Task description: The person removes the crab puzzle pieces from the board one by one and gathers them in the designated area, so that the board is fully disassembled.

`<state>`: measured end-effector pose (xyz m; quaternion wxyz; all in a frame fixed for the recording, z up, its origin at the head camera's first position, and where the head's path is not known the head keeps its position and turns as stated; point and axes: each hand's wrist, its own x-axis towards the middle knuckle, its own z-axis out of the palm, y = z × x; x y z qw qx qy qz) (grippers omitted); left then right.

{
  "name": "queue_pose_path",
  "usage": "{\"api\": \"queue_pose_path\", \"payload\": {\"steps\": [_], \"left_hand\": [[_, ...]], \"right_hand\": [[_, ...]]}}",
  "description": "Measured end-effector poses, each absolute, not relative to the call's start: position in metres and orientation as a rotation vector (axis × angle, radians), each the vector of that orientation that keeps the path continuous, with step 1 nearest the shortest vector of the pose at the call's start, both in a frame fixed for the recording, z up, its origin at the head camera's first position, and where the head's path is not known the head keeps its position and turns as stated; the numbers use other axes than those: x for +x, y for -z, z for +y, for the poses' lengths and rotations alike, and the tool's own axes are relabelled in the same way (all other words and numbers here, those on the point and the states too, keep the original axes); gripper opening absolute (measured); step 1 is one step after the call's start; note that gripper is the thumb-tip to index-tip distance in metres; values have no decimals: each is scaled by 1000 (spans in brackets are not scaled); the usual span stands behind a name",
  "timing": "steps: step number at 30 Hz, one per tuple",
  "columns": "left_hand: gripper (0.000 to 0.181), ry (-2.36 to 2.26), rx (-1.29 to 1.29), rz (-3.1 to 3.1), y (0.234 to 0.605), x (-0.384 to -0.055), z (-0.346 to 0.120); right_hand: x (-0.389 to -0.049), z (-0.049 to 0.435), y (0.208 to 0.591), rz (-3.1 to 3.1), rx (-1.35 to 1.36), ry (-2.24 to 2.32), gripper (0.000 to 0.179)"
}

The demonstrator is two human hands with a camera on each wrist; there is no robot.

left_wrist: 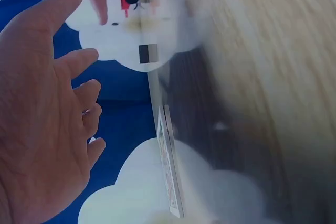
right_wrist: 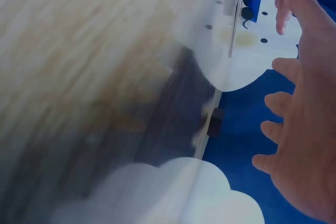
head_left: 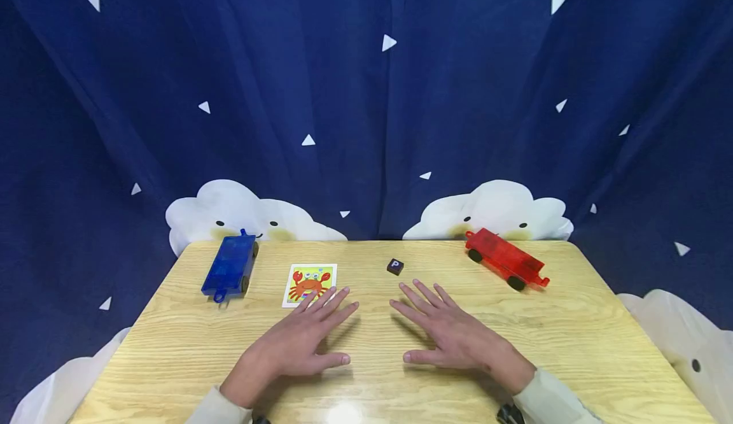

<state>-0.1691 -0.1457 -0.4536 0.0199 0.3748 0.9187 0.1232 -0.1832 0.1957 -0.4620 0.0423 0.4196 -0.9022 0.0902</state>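
Note:
My left hand (head_left: 303, 338) hovers palm down over the table with fingers spread, its fingertips overlapping the near edge of a crab picture card (head_left: 312, 277) in the head view. Opposite it, my right hand (head_left: 452, 332) is likewise spread and holds nothing. Beyond the right fingertips lies a small dark square tile (head_left: 395, 267) marked with a white P. A translucent blue toy wagon (head_left: 231, 265) stands at the far left, a hitch loop at its near end. To the far right sits a translucent red toy wagon (head_left: 504, 257) with black wheels, set at a slant.
The light wooden table (head_left: 366, 386) ends at a straight back edge. Behind it hangs a dark blue curtain (head_left: 343, 93) with white triangles and clouds. Black wrist straps show near both cuffs.

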Motion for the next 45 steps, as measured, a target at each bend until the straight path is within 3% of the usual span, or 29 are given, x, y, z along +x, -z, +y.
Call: {"api": "queue_pose_path", "payload": {"steps": [12,21,30,45], "left_hand": [[84,-520,1052,2904,454,-180,-172],[97,-780,706,2835,471,-191,-207],[98,-773,498,2877,476,-211,-216],[94,-720,402,2842,482,-216,-222]], "right_hand": [[-192,183,463,-2803,1329,-354,90],[-202,153,464,-2819,1400,-393,92],[-213,117,459,-2912,1449,-359,83],[-219,73,462,-2960,1503,-358,81]]}}
